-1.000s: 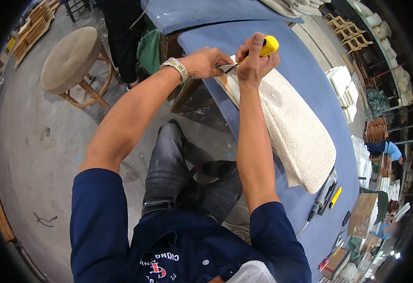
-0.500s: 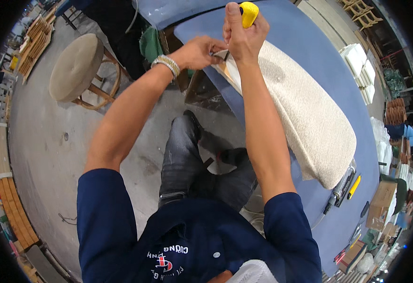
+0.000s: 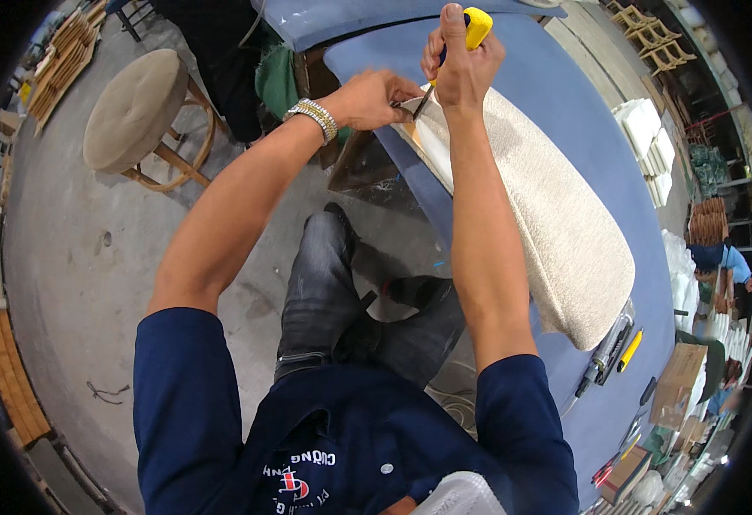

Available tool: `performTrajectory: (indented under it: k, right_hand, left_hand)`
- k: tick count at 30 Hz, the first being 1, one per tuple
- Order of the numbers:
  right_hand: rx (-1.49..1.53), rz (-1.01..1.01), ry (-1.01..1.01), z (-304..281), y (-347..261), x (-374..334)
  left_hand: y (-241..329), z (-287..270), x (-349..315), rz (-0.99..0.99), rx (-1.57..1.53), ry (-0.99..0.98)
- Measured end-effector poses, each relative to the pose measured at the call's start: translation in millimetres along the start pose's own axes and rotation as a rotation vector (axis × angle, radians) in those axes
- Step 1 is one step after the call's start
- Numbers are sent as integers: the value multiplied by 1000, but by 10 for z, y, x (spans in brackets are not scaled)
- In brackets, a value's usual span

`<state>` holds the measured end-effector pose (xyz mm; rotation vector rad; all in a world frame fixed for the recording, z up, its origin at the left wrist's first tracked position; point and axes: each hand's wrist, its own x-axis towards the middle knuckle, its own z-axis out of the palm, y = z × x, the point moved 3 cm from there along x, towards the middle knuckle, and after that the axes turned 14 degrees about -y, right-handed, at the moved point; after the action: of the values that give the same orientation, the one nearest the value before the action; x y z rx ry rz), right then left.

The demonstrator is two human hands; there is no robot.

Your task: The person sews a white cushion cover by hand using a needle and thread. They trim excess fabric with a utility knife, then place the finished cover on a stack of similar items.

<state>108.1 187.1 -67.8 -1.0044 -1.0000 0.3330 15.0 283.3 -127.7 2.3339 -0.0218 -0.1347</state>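
Note:
A long upholstered piece covered in beige woven fabric (image 3: pixel 565 223) lies on the blue-topped table (image 3: pixel 651 257). At its far left end the edge of the cover is loose, showing a strip of bare wood (image 3: pixel 409 130) and white lining beneath. My left hand (image 3: pixel 372 99), with a metal watch band at the wrist, has its fingers closed on that fabric edge. My right hand (image 3: pixel 464 69) is wrapped round the yellow-and-black handle of a screwdriver (image 3: pixel 478 27), thumb on top. Its thin dark shaft points down at the fabric edge beside my left fingertips; the tip is hidden.
Near the upholstered piece's right end lie a pneumatic staple gun (image 3: pixel 608 348) and a yellow cutter (image 3: pixel 630 350). A round padded stool (image 3: pixel 136 112) stands on the floor to the left. White padded pieces (image 3: pixel 645 142) are stacked beyond the table. A cardboard box (image 3: pixel 678 384) sits at the right.
My right hand and the screwdriver have shifted slightly right, and more of the shaft shows at the fabric edge. My left hand keeps to the same corner. The whole view has moved a little.

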Motion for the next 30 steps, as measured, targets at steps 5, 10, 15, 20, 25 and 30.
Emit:
performTrajectory:
  k: [5,10,15,20,25,30]
  right_hand:
    - [184,36,79,-157,-357,-37]
    - [-425,249,-45,-272,-1303,-575]
    - [-1436,294,-495,-66,-1107,-1216]
    - [-1390,95,-203,-69,-1544,-1444]
    - [-1290,-79,-169,-41,-1921,-1465]
    - [-1158,5,-92,-147,-2182,-1379]
  left_hand:
    - [-52,11,-41,208,-293,-23]
    - [-229,336,-140,112,-866,101]
    - [150,461,-136,208,-853,239]
    - [1098,320,-703,252,-796,254]
    - [1435,310,-814,275,-798,244]
    - [1679,315,-827,351,-885,237]
